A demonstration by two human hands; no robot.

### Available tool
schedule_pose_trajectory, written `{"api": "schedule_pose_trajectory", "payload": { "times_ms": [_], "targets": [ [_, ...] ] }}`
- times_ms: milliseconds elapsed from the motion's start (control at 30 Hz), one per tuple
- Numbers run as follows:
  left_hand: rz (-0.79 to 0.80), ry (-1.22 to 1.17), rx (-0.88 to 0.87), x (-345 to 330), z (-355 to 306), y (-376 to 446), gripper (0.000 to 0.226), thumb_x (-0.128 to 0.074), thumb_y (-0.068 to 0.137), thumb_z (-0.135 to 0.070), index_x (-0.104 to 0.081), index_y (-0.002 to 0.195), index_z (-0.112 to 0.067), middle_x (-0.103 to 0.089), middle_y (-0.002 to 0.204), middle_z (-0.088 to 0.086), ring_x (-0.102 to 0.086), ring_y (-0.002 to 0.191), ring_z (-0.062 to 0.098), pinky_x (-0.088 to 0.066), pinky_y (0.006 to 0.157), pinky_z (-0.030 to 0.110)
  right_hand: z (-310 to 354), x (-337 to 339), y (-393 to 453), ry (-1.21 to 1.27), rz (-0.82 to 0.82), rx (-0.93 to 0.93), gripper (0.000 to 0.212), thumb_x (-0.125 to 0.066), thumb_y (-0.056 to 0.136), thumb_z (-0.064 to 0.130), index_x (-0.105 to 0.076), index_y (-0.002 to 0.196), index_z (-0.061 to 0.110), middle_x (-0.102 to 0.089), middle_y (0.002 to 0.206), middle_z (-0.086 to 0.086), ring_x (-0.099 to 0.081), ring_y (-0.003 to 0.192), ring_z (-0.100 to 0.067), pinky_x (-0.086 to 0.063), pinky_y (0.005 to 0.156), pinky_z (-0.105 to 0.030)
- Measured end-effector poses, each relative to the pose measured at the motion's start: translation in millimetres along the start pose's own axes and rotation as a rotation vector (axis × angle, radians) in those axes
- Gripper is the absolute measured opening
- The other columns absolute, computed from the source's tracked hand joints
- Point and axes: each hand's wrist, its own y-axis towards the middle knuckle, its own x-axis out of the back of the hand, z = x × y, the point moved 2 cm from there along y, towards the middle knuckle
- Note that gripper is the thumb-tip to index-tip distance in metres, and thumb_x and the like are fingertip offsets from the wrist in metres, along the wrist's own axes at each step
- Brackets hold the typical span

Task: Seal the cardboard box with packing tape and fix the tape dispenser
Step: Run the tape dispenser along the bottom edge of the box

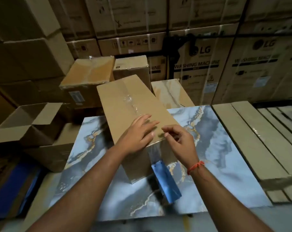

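Cardboard makes up nearly everything in view: a long closed box (132, 104) lies slanted on a blue-and-white marbled tabletop (214, 131), its near end toward the person and its far end reaching past the tabletop's back edge. Clear tape (132, 104) runs along the seam of its top face, crinkled and shiny near the middle, and carries on over the near edge down the end face. The left hand (138, 133) lies flat and spread on the near part of the top, fingers pressing on the taped seam, holding nothing. The right hand (180, 139) hovers just beside it over the box's near right corner, its grip partly closed with thumb and forefinger close together; whether they pinch the tape's edge cannot be told. An orange thread (195, 166) circles the right wrist. A blue strip (167, 181) lies on the tabletop against the box's near end, below the right hand. An open empty box (29, 121) sits to the left, and stacked cartons (200, 64) fill the background.
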Motion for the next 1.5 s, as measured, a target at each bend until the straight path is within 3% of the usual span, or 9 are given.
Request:
{"api": "schedule_pose_trajectory", "payload": {
  "times_ms": [167, 367, 667, 867, 967, 1067, 1167, 1300, 1500],
  "targets": [
    [0.166, 0.082, -0.030, -14.8, 18.8, 14.6, 0.065, -0.023, 0.096, -0.060, -0.035, 0.157, -0.041, -0.021, 0.171, 0.004, -0.013, 0.159, 0.026, -0.018, 0.127, 0.049, 4.2, -8.8, -9.2, -0.128, -0.074, 0.100, 0.021, -0.067, 0.087, 0.008, -0.076, 0.105, 0.015, -0.068, 0.102, 0.002, -0.065, 0.098, -0.008, -0.054, 0.086, -0.027],
    [0.228, 0.142, -0.087, -17.5, 19.3, 17.6, 0.072, -0.005, 0.091, -0.065, -0.013, 0.160, -0.048, -0.001, 0.175, -0.003, 0.002, 0.161, 0.021, 0.001, 0.128, 0.043, -5.5, -11.3, -38.3, -0.208, -0.125, 0.077, 0.024, -0.070, 0.088, 0.008, -0.076, 0.110, 0.018, -0.064, 0.108, 0.002, -0.061, 0.109, -0.012, -0.048, 0.088, -0.024],
    [0.233, 0.158, -0.092, -20.6, 18.6, 17.0, 0.061, -0.017, 0.101, -0.058, -0.013, 0.161, -0.046, -0.001, 0.175, -0.002, 0.002, 0.161, 0.024, 0.000, 0.127, 0.047, -20.8, -14.8, -72.5, -0.220, -0.134, -0.008, 0.022, -0.070, 0.088, 0.010, -0.076, 0.107, 0.020, -0.065, 0.108, 0.000, -0.062, 0.105, -0.011, -0.051, 0.076, -0.022],
    [0.245, 0.169, -0.059, -18.7, 14.5, 18.1, 0.062, -0.018, 0.100, -0.057, -0.015, 0.161, -0.046, -0.002, 0.175, -0.002, 0.001, 0.161, 0.022, -0.001, 0.128, 0.047, -50.9, -16.0, -101.6, -0.215, -0.038, -0.103, 0.023, -0.072, 0.086, 0.011, -0.076, 0.106, 0.021, -0.064, 0.108, 0.003, -0.061, 0.103, -0.005, -0.040, 0.074, -0.006],
    [0.256, 0.156, -0.045, -16.3, 13.5, 17.5, 0.062, -0.019, 0.100, -0.057, -0.015, 0.162, -0.044, -0.002, 0.175, -0.002, 0.001, 0.161, 0.022, -0.001, 0.128, 0.048, -68.2, -15.9, -114.7, -0.192, 0.009, -0.201, 0.025, -0.073, 0.086, 0.015, -0.075, 0.108, 0.027, -0.063, 0.111, 0.006, -0.058, 0.100, 0.004, -0.044, 0.067, -0.009],
    [0.257, 0.174, -0.043, -17.2, 12.0, 16.0, 0.062, -0.019, 0.101, -0.056, -0.016, 0.162, -0.043, -0.003, 0.175, -0.001, 0.000, 0.161, 0.023, -0.003, 0.128, 0.049, -79.0, -16.3, -124.5, -0.192, 0.052, -0.233, 0.030, -0.073, 0.085, 0.014, -0.074, 0.113, 0.025, -0.060, 0.115, 0.007, -0.056, 0.100, 0.004, -0.041, 0.074, -0.006],
    [0.262, 0.189, -0.040, -18.3, 11.5, 15.0, 0.061, -0.019, 0.102, -0.056, -0.016, 0.162, -0.043, -0.003, 0.175, 0.000, 0.000, 0.161, 0.024, -0.003, 0.127, 0.049, -84.3, -17.7, -130.6, -0.174, 0.086, -0.267, 0.032, -0.074, 0.084, 0.015, -0.069, 0.115, 0.022, -0.059, 0.113, 0.014, -0.058, 0.107, -0.011, -0.045, 0.084, -0.016],
    [0.258, 0.189, -0.038, -18.3, 10.0, 14.2, 0.061, -0.019, 0.102, -0.056, -0.016, 0.161, -0.044, -0.004, 0.175, 0.000, -0.001, 0.161, 0.024, -0.004, 0.127, 0.048, -93.2, -22.2, -137.0, -0.143, 0.160, -0.333, 0.041, -0.079, 0.079, 0.028, -0.058, 0.114, 0.025, -0.064, 0.118, 0.002, -0.061, 0.111, -0.020, -0.055, 0.092, -0.039],
    [0.253, 0.188, -0.042, -19.3, 13.0, 15.3, 0.060, -0.019, 0.102, -0.057, -0.015, 0.161, -0.046, -0.003, 0.175, -0.003, -0.001, 0.161, 0.024, -0.004, 0.128, 0.049, -97.5, -26.6, -136.7, -0.239, 0.255, -0.378, 0.082, -0.090, 0.067, 0.029, -0.035, 0.127, 0.024, -0.059, 0.121, -0.006, -0.062, 0.105, -0.024, -0.057, 0.084, -0.041]
  ]
}}
